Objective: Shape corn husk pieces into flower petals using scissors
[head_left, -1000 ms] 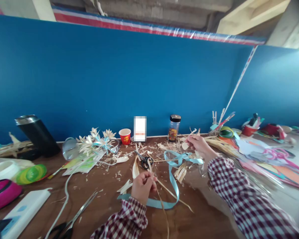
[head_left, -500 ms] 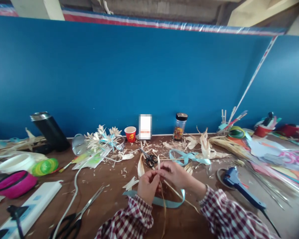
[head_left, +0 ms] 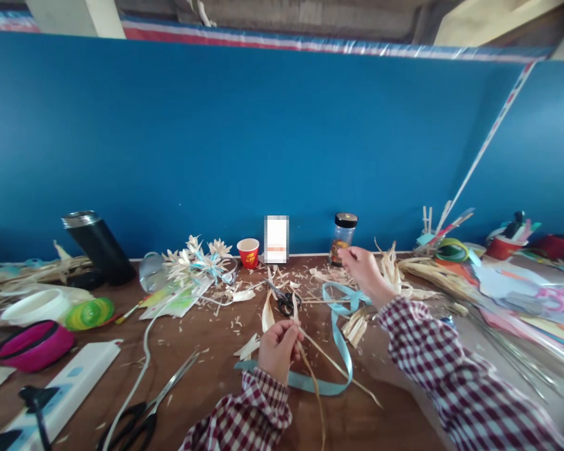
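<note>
My left hand (head_left: 280, 351) is pinched around a pale corn husk strip (head_left: 296, 307), whose tip stands up above my fingers. Below my fingertips a long tan husk strand (head_left: 318, 394) hangs toward the table's front edge. A thin straw-like stem (head_left: 343, 368) slants off to the right. My right hand (head_left: 364, 270) is raised in front of the glass jar (head_left: 344, 235), fingers bent and drawn together; what they hold, if anything, is too small to make out. Light blue ribbon (head_left: 341, 347) curls between my arms. Small black-handled scissors (head_left: 287, 302) lie just beyond my left hand.
Larger scissors (head_left: 145, 413) and a white power strip (head_left: 75, 394) lie at the left. Husk flowers (head_left: 197, 260), a red paper cup (head_left: 248, 253) and a black flask (head_left: 98, 247) stand along the blue partition (head_left: 263, 138). Husk scraps litter the brown table (head_left: 207, 382).
My right hand has left my left hand and moved up and right toward the jar. My left hand keeps its pinch on the husk. The right sleeve now covers most of the glue gun.
</note>
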Motion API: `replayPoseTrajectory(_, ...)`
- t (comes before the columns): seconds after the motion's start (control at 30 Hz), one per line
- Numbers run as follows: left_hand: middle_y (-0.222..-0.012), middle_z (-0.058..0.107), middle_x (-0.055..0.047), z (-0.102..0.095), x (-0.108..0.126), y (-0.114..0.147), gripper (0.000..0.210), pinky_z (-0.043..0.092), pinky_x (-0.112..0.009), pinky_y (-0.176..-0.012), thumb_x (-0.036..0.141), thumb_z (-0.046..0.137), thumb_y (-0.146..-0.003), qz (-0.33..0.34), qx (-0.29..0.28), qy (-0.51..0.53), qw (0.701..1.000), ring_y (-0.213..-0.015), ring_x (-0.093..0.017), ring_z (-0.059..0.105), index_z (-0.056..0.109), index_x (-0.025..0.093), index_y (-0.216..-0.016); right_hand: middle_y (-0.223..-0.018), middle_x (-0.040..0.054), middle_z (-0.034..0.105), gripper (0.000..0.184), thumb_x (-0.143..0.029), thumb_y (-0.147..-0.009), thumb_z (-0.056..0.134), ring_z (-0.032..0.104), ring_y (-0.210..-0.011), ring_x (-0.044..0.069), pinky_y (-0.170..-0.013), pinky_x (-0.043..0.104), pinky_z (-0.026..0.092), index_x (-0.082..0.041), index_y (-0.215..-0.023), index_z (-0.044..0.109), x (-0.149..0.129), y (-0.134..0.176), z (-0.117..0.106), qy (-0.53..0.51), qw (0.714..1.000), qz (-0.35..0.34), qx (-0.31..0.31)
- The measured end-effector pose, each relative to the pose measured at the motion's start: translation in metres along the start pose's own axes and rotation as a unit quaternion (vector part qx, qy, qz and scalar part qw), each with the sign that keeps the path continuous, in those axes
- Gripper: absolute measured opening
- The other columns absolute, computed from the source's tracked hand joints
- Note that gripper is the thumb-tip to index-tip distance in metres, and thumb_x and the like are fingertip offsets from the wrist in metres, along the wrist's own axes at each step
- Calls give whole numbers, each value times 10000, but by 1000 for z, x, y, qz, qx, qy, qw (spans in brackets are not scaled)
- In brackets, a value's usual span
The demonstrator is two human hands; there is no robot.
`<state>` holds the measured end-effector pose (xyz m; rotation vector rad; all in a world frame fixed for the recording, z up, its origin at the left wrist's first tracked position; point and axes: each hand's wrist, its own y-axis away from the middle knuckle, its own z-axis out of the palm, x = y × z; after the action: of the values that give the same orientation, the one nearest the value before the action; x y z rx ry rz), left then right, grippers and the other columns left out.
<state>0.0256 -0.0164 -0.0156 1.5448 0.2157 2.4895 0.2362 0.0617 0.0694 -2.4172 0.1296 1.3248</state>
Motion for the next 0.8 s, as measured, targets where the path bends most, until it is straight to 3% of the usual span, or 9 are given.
replayPoseTrajectory(0.07,-539,565,27,0,1,0,393,289,-131,-341,429,758,-587,10,-4,-8,1000,-363,-13,396,603,106,-749,-843,108,671,230,-297,-802,543,597,-662,175,-553,252,423,-147,-930,663,2,-12,-18,63,998,-16,-21)
replayPoseTrajectory(0.13,-542,570,25,0,1,0,383,288,-136,-338,429,746,-603,19,-6,-17,1000,-353,-13,394,599,108,-749,-1145,156,618,328,-204,-803,521,631,-802,206,-641,272,442,-178,-1108,640,4,-19,-35,266,959,-58,-75)
replayPoseTrajectory(0.27,-541,574,22,-1,0,-1,365,283,-145,-331,422,733,-613,29,-5,-32,999,-332,-13,387,597,107,-740,-991,111,697,421,-183,-877,413,650,-750,213,-646,293,442,-229,-1277,535,-1,-21,-53,349,932,-70,-68)
replayPoseTrajectory(0.37,-555,580,16,0,0,-1,343,289,-149,-335,407,723,-625,29,-2,-44,999,-337,-17,398,594,106,-730,-1026,77,693,424,-378,-820,560,596,-996,298,-772,380,447,-273,-1231,574,-11,-18,-57,390,911,-122,-53)
replayPoseTrajectory(0.47,-552,578,14,-1,-1,0,338,285,-148,-336,397,723,-627,23,-4,-50,998,-342,-18,394,597,105,-740,-1263,81,569,429,-490,-674,685,437,-1200,366,-868,462,401,-273,-1044,689,-20,-16,-57,380,900,-170,-126)
replayPoseTrajectory(0.53,-546,573,16,-1,-1,0,343,288,-147,-337,397,726,-624,19,-6,-47,999,-351,-21,394,599,105,-752,-1128,116,640,380,-522,-790,543,558,-1049,305,-799,395,444,-207,-904,722,-22,-16,-55,326,923,-160,-131)
replayPoseTrajectory(0.63,-544,570,19,0,-1,1,340,294,-146,-340,400,723,-627,16,-11,-45,999,-360,-24,397,596,109,-749,-734,119,681,507,-463,-911,343,625,-724,217,-642,301,458,-130,-779,701,-22,-17,-49,316,940,-130,-10)
replayPoseTrajectory(0.73,-536,569,21,1,0,1,343,292,-149,-337,406,725,-621,16,-9,-48,999,-349,-21,387,592,111,-734,-1006,135,666,398,-416,-861,487,622,-893,258,-682,298,476,-147,-1123,618,-20,-14,-45,348,920,-177,-13)
replayPoseTrajectory(0.8,-530,567,23,1,0,1,350,289,-151,-335,410,730,-611,17,-6,-47,999,-340,-18,381,591,111,-730,-1373,147,439,697,-427,-775,618,473,-1184,338,-809,353,478,-221,-1389,361,-22,-10,-43,353,908,-209,-89)
